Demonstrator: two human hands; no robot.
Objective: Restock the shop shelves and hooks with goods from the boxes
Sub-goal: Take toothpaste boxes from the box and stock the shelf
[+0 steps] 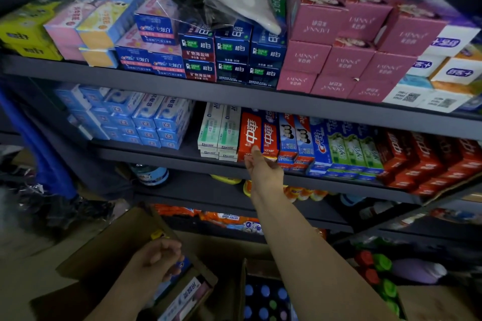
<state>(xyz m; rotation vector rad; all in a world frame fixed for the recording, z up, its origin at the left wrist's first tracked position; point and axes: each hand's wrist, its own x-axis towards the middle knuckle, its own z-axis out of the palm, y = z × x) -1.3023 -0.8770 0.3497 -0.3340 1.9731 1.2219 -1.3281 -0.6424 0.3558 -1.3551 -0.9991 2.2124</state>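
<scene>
My right hand (263, 167) reaches up to the middle shelf (161, 155) and its fingertips touch the lower front of a red toothpaste box (250, 135) standing among other toothpaste packs. I cannot tell whether it grips the box. My left hand (159, 259) hovers low over an open cardboard box (109, 247) with its fingers curled; a blue-and-white pack (182, 266) shows just under the fingers, and whether it is held is unclear. More packs (182, 297) lie inside the box.
The top shelf (161, 86) carries stacked blue, pink and yellow boxes with a plastic bag (221, 0) on top. A second carton with bottles (263, 300) sits at lower right. Orange packets (224, 217) fill a lower shelf. Clutter lies at left.
</scene>
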